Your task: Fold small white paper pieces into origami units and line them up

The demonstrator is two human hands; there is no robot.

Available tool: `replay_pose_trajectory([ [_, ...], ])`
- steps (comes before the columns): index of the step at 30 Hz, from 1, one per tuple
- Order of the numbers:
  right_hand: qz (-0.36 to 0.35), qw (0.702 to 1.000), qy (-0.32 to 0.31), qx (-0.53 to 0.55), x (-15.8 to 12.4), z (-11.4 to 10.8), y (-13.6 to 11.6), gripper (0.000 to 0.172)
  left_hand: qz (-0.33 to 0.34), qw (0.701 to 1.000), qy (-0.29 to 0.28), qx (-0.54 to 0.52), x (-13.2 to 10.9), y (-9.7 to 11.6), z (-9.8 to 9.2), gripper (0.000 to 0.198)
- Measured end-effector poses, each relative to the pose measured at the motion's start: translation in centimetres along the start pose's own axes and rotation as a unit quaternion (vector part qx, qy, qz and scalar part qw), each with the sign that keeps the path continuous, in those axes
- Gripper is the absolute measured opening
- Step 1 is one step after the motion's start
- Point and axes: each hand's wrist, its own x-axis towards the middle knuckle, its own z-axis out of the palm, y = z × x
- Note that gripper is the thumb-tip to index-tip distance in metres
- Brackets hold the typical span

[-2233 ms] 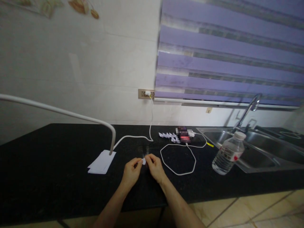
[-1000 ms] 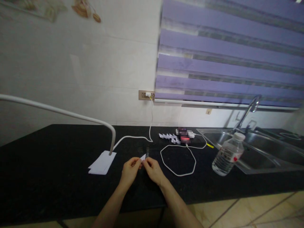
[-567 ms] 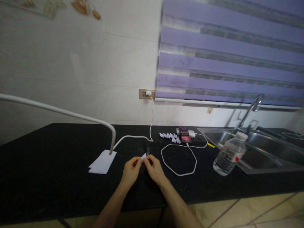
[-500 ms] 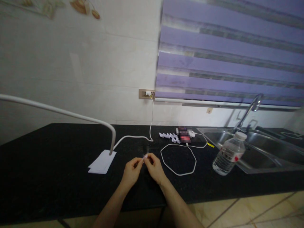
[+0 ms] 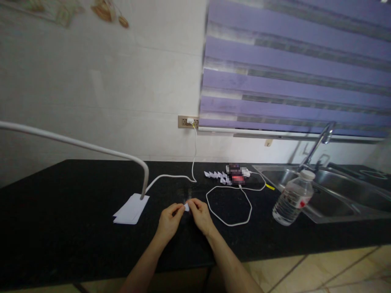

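Note:
A small folded piece of white paper (image 5: 186, 207) is pinched between my two hands above the dark counter. My left hand (image 5: 170, 217) grips its left side with thumb and fingertips. On the other side my right hand (image 5: 199, 214) holds it the same way, fingers curled over its top. To the left lies a short stack of white paper sheets (image 5: 130, 211). Farther back, right of my hands, several small folded paper pieces (image 5: 215, 175) stand in a row beside a blurred-out device (image 5: 236, 174).
A white cable (image 5: 229, 224) loops on the black counter (image 5: 76, 236). A thick white bent tube (image 5: 91, 147) crosses from the left, above the sheets. At right stand a water bottle (image 5: 291, 201) and a steel sink (image 5: 330, 197) with a faucet (image 5: 320, 140). A plug (image 5: 190, 121) sits in the wall socket.
The folded paper has turned between my fingers, and more of its white face shows now. My hands stay in nearly the same place.

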Motion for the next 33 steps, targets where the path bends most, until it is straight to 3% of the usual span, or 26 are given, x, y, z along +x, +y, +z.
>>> replay_pose_trajectory([
  [5, -0.011, 1.000, 0.021, 0.007, 0.2, 0.0, 0.5, 0.024, -0.030, 1.000, -0.008, -0.001, -0.1, 0.3, -0.1, 0.026],
  [14, -0.031, 0.999, 0.036, -0.025, 0.2, -0.2, 0.2, 0.021, -0.006, 0.999, -0.034, 0.009, -0.1, 0.6, -0.2, 0.024],
  [21, -0.037, 0.995, 0.082, -0.031, 0.2, 0.1, 0.9, 0.014, -0.069, 0.995, 0.068, -0.010, 0.0, -0.5, 0.2, 0.024],
  [29, -0.054, 0.998, 0.031, -0.023, -0.1, 0.5, 0.7, 0.012, -0.084, 0.991, 0.012, -0.101, 0.2, 0.2, 0.2, 0.027],
  [33, -0.062, 0.998, 0.014, -0.024, -0.1, 0.5, 0.5, 0.012, -0.088, 0.989, 0.015, -0.121, 0.2, 0.3, 0.1, 0.024],
])
